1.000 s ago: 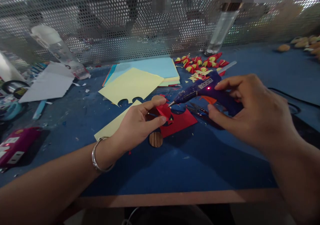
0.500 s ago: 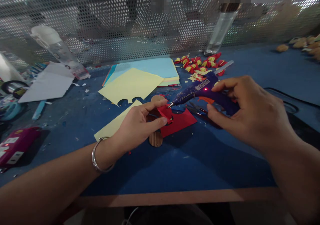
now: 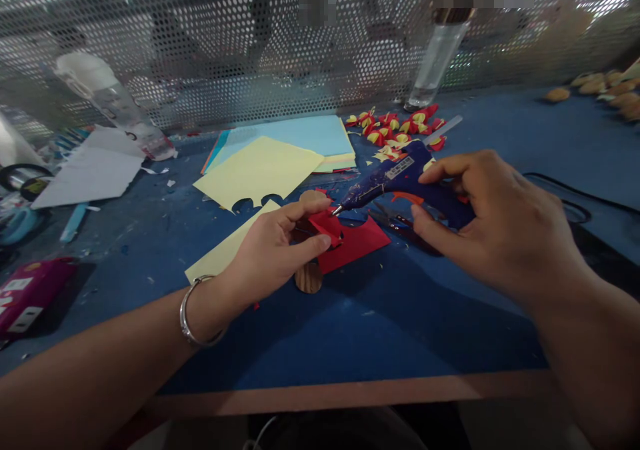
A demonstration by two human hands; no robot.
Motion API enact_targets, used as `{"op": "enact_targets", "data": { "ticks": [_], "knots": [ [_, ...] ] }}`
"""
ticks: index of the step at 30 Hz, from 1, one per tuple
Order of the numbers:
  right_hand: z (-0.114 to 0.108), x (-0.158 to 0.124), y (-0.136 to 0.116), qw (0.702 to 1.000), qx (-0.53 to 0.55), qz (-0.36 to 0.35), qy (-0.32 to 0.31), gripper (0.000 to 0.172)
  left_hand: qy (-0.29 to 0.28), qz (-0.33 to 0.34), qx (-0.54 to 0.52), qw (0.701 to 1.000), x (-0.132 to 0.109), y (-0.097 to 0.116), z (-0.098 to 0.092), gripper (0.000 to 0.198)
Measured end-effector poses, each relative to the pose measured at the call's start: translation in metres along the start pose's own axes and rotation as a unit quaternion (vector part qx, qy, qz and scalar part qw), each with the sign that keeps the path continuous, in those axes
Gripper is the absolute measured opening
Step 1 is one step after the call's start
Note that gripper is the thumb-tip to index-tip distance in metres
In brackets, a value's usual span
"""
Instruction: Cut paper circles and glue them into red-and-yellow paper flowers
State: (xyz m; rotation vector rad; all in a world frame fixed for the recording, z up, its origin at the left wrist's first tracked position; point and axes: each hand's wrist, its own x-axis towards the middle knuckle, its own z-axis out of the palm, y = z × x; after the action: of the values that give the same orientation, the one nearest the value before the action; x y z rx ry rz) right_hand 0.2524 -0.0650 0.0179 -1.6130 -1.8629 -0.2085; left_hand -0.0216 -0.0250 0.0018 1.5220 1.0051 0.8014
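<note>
My left hand [image 3: 280, 243] pinches a small folded red paper piece [image 3: 326, 229] between thumb and fingers. In my right hand [image 3: 493, 223] is a blue glue gun [image 3: 383, 182], its metal nozzle pointing left and down at the top of the red piece. A clear glue stick [image 3: 444, 130] pokes out of its back, and an orange trigger shows under the body. Beneath the folded piece lies a larger cut sheet of red paper [image 3: 357, 243]. A round wooden disc [image 3: 309, 279] sits just below my left thumb. Scissors [image 3: 400, 227] lie under the glue gun, partly covered.
Yellow paper with cut-out curves [image 3: 260, 170] overlaps a stack of coloured paper [image 3: 295, 133]. Several red and yellow paper pieces [image 3: 395, 125] are heaped behind the glue gun. Bottles [image 3: 113, 103] stand against the perforated metal panel [image 3: 225, 57]. A magenta power strip [image 3: 37, 295] lies at left; a black cord [image 3: 590, 189] runs right.
The nozzle has come slightly closer to the folded red paper and now appears to touch it. Both hands keep their holds; the whole view has shifted a little.
</note>
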Motion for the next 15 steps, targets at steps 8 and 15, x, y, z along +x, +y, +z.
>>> {"op": "enact_targets", "data": {
  "ticks": [8, 15],
  "knots": [
    [-0.0001, -0.0014, 0.0006, 1.000, 0.001, -0.015, 0.001, 0.030, 0.012, 0.019, 0.012, 1.000, 0.0012, -0.0028, -0.0004, 0.057],
    [-0.0016, 0.0000, 0.0002, 0.998, 0.026, -0.051, -0.001, 0.025, 0.017, 0.024, 0.020, 0.999, 0.0005, -0.0029, -0.0007, 0.055]
  ]
}}
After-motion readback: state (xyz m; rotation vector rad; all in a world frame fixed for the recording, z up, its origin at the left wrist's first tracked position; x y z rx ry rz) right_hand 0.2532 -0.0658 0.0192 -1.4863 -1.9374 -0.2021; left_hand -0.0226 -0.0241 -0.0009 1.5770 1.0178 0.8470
